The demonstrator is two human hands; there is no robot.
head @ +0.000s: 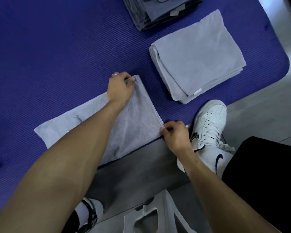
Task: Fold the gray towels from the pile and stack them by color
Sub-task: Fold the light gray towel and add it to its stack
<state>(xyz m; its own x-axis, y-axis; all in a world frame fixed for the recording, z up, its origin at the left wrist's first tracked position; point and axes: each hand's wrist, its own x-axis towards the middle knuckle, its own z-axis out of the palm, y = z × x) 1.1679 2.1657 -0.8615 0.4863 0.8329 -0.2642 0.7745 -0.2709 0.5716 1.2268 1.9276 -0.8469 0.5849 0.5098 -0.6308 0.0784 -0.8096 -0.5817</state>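
Note:
A light gray towel [138, 121] lies partly folded on the purple mat [57, 56], near the mat's front edge. My left hand [120, 88] pinches its far right corner. My right hand [175, 133] pinches its near right corner, at the mat's edge. Both corners belong to a layer doubled over the rest of the towel, which stretches out to the left under my left forearm. A folded light gray towel [196, 54] rests on the mat to the right. Behind it sits a stack of folded darker gray towels [158, 12], cut off by the top of the view.
My white sneaker [208, 121] stands on the gray floor [267, 115] just right of my right hand, touching the mat's edge. A gray plastic stool [149, 216] is below, between my legs. My other foot [89, 214] shows at the bottom left.

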